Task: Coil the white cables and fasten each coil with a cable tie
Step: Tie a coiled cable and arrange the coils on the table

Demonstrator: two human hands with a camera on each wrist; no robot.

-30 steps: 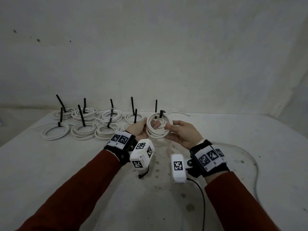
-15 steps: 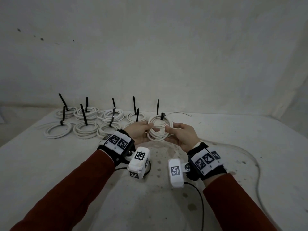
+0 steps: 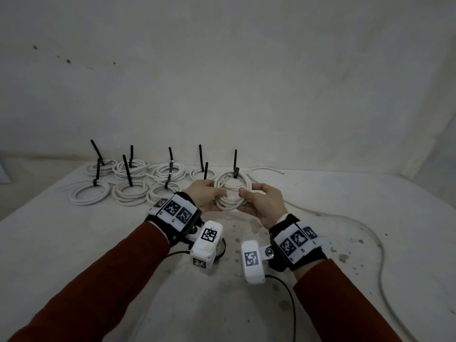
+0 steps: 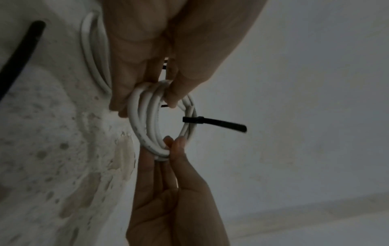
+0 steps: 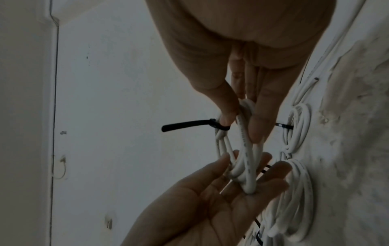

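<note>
Head view, biggest first: white table (image 3: 74,243). Finished coils (image 3: 128,183) in two rows toward ten o'clock, ties upright. Loose cable (image 3: 380,245) trailing off at three o'clock, not yet wound. Left hand (image 3: 207,196) pinching the held coil (image 3: 230,193) at its nine o'clock side, right hand (image 3: 264,203) pinching at three; coil above the table, between both, equally near. Black tie (image 3: 235,166) cinched at twelve, tail pointing up. Likely next: setting down at the rows' right end.

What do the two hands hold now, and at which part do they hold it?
Both hold one coil of white cable: left hand pinches its left side, right hand its right side. The black tie is untouched.
</note>
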